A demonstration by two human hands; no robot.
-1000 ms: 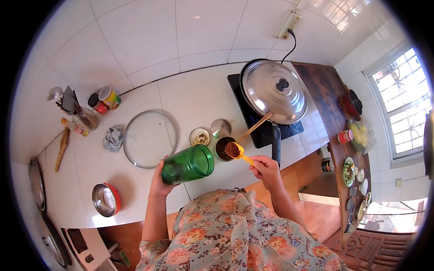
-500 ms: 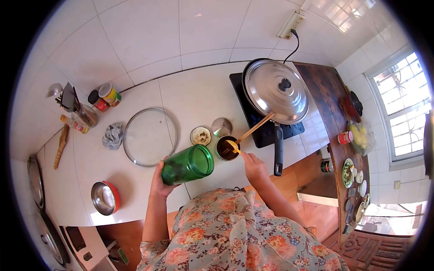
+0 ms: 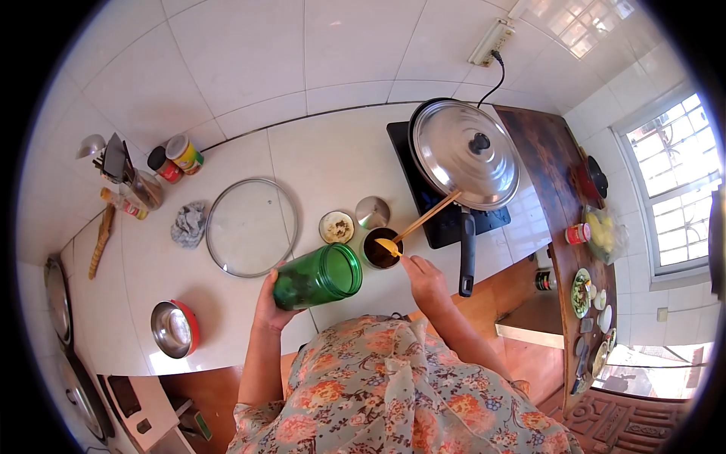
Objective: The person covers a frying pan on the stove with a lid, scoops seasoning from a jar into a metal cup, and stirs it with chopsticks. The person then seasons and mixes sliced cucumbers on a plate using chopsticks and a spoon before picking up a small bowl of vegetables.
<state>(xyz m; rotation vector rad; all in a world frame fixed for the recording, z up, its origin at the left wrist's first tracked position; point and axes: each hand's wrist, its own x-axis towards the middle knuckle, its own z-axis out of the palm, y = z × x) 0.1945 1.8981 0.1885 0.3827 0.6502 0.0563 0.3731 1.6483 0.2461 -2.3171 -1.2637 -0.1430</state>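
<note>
left hand (image 3: 277, 304) clamped on ribbed green translucent jar (image 3: 310, 280), frame centre; right hand (image 3: 426, 283) pinches yellow scoop (image 3: 389, 247) above round canister (image 3: 382, 256)

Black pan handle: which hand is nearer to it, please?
Right hand, close beside the black pan handle; the left hand, holding the green jar, is much farther left.

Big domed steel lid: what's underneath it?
Under the lid sits a dark pan, its handle and part of its rim showing, on the black cooktop. The lid hides whatever is inside.
</note>
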